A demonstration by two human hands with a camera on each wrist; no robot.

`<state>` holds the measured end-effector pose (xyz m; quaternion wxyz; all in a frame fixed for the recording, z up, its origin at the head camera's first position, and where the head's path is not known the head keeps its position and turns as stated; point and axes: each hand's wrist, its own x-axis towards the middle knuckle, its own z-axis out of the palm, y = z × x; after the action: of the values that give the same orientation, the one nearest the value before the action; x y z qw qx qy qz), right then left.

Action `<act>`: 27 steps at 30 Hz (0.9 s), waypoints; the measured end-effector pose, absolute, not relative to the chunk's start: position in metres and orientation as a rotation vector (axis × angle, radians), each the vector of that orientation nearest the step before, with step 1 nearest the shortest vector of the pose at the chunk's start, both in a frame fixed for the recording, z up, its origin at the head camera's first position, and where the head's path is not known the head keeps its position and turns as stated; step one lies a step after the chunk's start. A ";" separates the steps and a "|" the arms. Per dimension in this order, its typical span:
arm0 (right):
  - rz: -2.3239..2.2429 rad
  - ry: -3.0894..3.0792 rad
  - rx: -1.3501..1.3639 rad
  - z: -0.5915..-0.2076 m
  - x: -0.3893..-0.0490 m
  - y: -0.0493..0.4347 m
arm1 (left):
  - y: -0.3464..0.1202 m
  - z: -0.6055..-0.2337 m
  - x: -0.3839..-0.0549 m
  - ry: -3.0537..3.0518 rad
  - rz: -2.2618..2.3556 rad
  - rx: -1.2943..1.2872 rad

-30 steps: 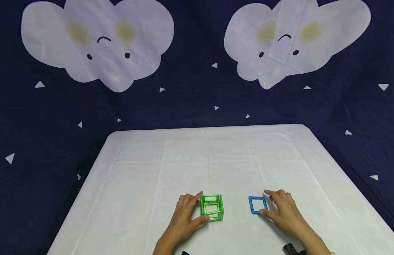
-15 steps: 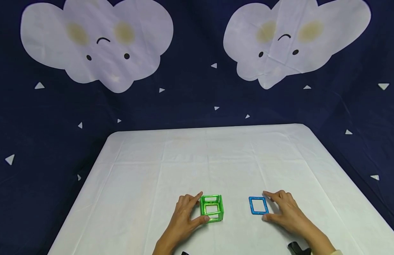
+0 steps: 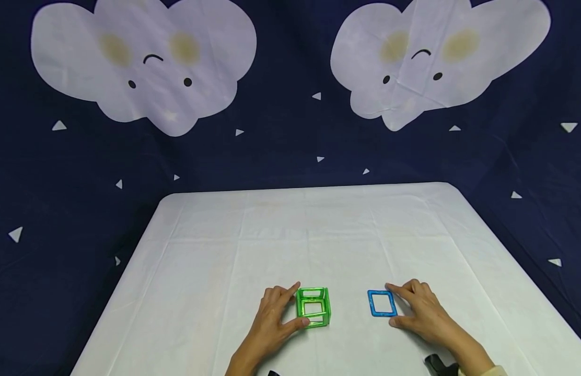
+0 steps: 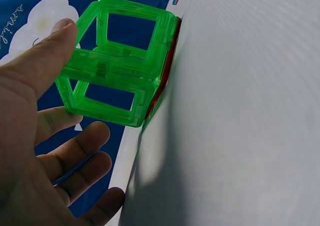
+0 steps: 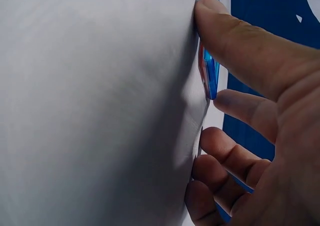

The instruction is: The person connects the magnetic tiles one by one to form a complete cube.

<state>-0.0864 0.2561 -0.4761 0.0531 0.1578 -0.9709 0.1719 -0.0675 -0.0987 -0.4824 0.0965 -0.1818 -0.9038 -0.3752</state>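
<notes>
A green see-through cube of magnetic tiles (image 3: 321, 313) stands on the white table, with a red layer along its underside in the left wrist view. My left hand (image 3: 270, 324) holds its left side, thumb at the near edge and index finger at the far edge. The other left fingers (image 4: 90, 163) stay off the cube. To the right, a blue square magnetic tile (image 3: 372, 304) lies flat, a reddish strip under it in the right wrist view. My right hand (image 3: 422, 316) pinches its right end, index fingertip at the far corner and thumb at the near one.
A white cloth covers the table (image 3: 253, 235), its far corners rounded. Behind hangs a dark blue curtain (image 3: 281, 151) printed with clouds and small triangles. A black device (image 3: 440, 364) sits by the right wrist.
My right thumb has slid off the tile's top to beside its near corner, and the right index finger has come in to the far corner. The left hand and cube have stayed put.
</notes>
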 end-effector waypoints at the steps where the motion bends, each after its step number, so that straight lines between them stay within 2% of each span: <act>1: 0.523 -2.958 0.479 -0.476 -0.087 0.256 | -0.099 -0.483 -0.068 -2.677 -1.111 -0.540; 27: 0.551 -2.922 0.507 -0.477 -0.088 0.257 | -0.097 -0.481 -0.069 -2.704 -1.156 -0.556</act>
<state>-0.0881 0.2571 -0.4766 0.0626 0.1678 -0.9668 0.1823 -0.0689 -0.0970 -0.4814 0.0744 -0.1854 -0.9010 -0.3851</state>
